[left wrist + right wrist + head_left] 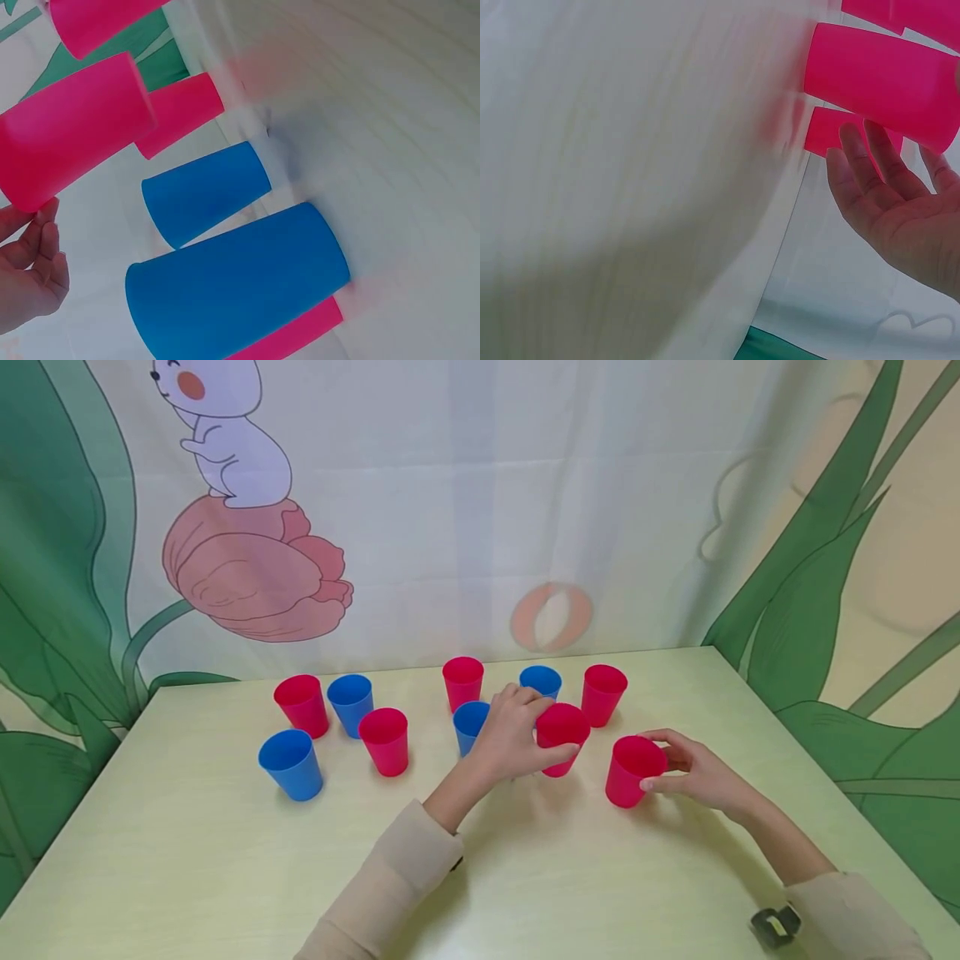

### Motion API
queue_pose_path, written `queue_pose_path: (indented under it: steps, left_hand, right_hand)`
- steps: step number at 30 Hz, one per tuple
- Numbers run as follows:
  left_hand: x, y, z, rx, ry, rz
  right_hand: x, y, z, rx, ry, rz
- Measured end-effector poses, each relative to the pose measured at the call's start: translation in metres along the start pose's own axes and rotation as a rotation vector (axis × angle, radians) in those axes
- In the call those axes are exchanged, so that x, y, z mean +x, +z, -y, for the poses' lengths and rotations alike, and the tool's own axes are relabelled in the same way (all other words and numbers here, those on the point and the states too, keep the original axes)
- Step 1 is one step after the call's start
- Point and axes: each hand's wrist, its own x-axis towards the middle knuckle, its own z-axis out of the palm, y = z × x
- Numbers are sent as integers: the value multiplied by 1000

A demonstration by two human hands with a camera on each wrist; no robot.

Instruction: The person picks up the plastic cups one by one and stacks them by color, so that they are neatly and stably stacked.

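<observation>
Head view: hands (516,732) hold red cups (634,770) well inside table edges (816,775).

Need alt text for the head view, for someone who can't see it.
A person's left hand and right hand each hold a red cup over the right half of a pale table. Four more red cups and four blue cups stand upright behind or left of the hands, before a cartoon-printed backdrop.

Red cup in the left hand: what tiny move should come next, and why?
Maybe the left hand should gently lower its red cup: the base looks raised off the table, and a blue cup stands near the hand, perhaps easy to bump.
</observation>
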Motion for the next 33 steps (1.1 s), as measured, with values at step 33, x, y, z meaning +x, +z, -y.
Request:
queue_pose_path:
  steps: [33]
  left_hand:
    - [18, 8, -32, -309, 158, -187]
  right_hand:
    - [0, -1, -1, -4, -6, 5]
